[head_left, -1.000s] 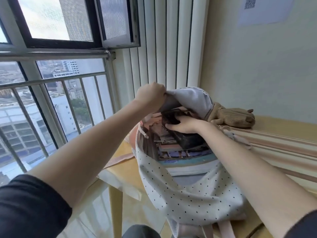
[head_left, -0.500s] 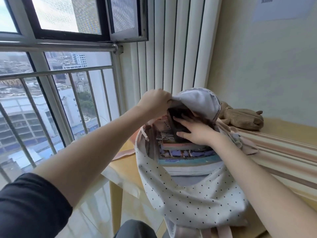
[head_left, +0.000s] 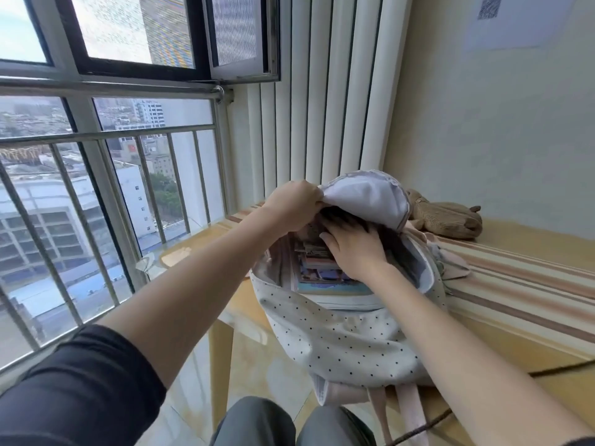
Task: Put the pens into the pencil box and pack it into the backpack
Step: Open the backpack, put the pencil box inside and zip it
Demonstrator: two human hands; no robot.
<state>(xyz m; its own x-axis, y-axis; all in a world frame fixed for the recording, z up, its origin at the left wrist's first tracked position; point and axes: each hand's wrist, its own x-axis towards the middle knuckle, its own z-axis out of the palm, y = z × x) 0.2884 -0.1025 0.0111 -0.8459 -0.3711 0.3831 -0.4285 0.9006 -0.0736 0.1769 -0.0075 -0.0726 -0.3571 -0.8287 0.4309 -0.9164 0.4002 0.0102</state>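
A white backpack (head_left: 347,342) with small black dots lies open on the wooden table. My left hand (head_left: 294,204) grips the edge of its pale top flap (head_left: 363,196) and holds it up. My right hand (head_left: 352,244) reaches into the opening with fingers stretched flat, pressing on a dark pencil box (head_left: 335,215) that is mostly hidden under the flap. Several books (head_left: 318,272) fill the bag below my hand. No pens show.
A brown plush toy (head_left: 447,217) lies behind the bag by the wall. A striped cloth (head_left: 521,284) covers the table's right part. A dark cable (head_left: 553,368) runs over the near right edge. Window bars (head_left: 96,201) stand at left.
My right hand has pushed the dark pencil box deeper under the flap, so less of it shows. My left hand keeps holding the flap up. The camera has shifted slightly.
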